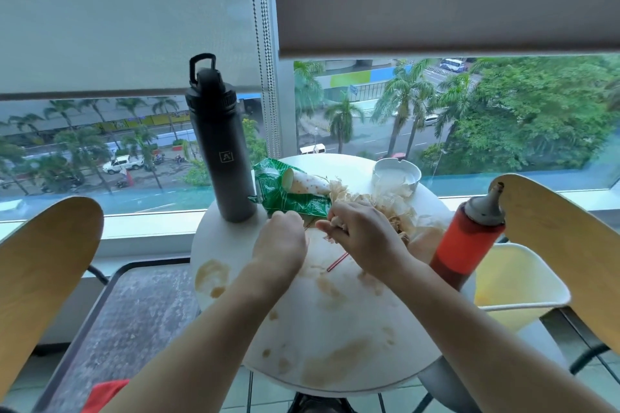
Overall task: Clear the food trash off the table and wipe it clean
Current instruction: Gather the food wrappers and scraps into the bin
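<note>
A round white table [352, 362] carries brown smears and food trash. At its far side lie a green snack wrapper [285, 194], a spotted paper cone [307, 183] and crumpled stained paper [385, 201]. My right hand [362, 235] has its fingers curled round a scrap of the crumpled paper. My left hand [281, 238] is beside it with fingers curled near the wrapper's edge; whether it holds anything cannot be told. A red straw [337, 261] lies on the table under my right hand.
A tall black water bottle [218, 144] stands at the table's far left, a red sauce squeeze bottle [466, 238] at its right edge, a white ashtray [396, 174] at the back. Wooden chair backs [40, 271] [563, 245] flank the table. A window lies beyond.
</note>
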The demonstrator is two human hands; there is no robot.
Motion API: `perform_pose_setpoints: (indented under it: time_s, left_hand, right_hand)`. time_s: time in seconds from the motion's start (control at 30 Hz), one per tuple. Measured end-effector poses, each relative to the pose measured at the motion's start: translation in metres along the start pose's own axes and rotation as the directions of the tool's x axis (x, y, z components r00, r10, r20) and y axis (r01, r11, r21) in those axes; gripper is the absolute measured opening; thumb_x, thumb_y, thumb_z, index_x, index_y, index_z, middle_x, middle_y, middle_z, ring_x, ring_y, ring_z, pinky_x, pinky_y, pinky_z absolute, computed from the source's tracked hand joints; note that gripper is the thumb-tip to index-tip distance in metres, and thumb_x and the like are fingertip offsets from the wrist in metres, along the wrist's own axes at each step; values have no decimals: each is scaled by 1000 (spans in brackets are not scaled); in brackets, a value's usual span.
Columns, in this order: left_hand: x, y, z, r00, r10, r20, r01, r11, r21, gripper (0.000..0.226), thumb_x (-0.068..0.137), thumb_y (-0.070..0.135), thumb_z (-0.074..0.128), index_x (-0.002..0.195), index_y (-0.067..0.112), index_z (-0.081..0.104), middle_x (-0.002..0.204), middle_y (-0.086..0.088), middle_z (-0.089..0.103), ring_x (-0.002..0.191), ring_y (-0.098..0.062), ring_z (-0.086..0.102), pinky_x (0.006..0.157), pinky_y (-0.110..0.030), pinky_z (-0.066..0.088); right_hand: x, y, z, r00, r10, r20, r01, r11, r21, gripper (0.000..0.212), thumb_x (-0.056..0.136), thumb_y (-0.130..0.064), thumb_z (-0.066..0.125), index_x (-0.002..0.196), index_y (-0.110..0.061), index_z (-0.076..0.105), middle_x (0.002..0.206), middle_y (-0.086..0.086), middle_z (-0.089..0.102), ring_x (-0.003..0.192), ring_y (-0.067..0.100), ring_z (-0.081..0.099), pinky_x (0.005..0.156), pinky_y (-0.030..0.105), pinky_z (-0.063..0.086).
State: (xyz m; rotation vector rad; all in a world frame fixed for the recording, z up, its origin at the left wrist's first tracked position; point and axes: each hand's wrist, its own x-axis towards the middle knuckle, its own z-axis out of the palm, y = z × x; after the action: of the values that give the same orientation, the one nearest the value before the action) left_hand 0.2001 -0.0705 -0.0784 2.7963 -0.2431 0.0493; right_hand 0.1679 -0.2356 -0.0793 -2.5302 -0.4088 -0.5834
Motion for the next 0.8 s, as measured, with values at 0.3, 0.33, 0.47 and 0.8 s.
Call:
perform_pose_setpoints:
  time_s: [0.3, 0.33, 0.47, 0.8]
  left_hand:
    - [-7, -1, -5, 993, -36, 109, 25, 994, 103, 15, 95, 20, 55, 105, 10, 60, 113, -14, 63, 108, -34, 62, 75, -32, 40]
    - [-8, -2, -4, 994, -29, 102, 18, 994, 112, 18, 96, 20, 54, 108, 9, 60, 114, -15, 62, 109, -34, 61, 75, -33, 41]
    - [-15, -2, -3, 997, -27, 72, 18, 992, 128, 16, 97, 11, 50, 110, 8, 57, 116, -15, 62, 111, -33, 61, 81, -36, 46]
    - [-29, -2, -12, 999, -5, 43, -3, 981, 194, 16, 97, 5, 50, 108, 6, 61, 112, -16, 66, 107, -34, 64, 79, -37, 48]
  right_hand:
    - [-3, -2, 0, 1000, 7, 12, -7, 1000, 22, 41, 93, -45, 66, 75, -11, 52, 72, -2, 63, 71, 21, 54, 65, 36, 47]
    - [-4, -4, -1, 1000, 12, 4, -12, 1000, 26, 41, 93, -44, 67, 73, -12, 50, 71, -3, 61, 70, 21, 53, 63, 34, 43]
    - [-10, -12, -6, 999, 38, -14, -38, 999, -17, 40, 93, -44, 67, 72, -14, 49, 67, -11, 51, 69, 20, 49, 61, 30, 32]
    - [-22, -21, -12, 998, 53, 23, -52, 998, -36, 35, 95, -42, 65, 74, -15, 55, 65, -22, 41, 72, 17, 49, 64, 29, 32]
